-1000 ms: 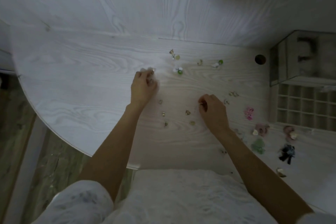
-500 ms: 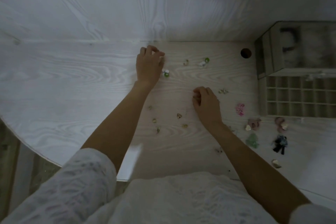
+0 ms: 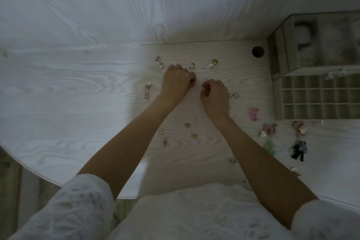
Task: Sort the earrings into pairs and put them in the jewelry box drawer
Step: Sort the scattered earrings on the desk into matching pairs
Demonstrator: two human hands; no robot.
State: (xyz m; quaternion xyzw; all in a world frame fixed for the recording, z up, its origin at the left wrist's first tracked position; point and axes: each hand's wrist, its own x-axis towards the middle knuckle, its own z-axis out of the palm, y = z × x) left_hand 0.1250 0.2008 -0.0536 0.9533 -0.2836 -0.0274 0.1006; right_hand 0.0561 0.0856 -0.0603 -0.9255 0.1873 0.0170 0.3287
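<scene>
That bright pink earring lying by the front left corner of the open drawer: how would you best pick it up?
Judging by the view, the pink earring lies flat and alone on the table, clear of the drawer. I would come straight down from above and pinch it across its narrower width with thumb and forefinger. The right hand is nearer, but seems to be pinching a small earring already. Its finer shape is too blurred to pick a better spot.

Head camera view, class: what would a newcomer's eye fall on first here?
Two bare hands meet at the middle of the pale wooden table: the left hand is curled, and the right hand pinches a small earring. Small gold earrings lie scattered around them, with a bright pink earring to the right. At the far right sits the jewelry box, its gridded drawer pulled open.
</scene>
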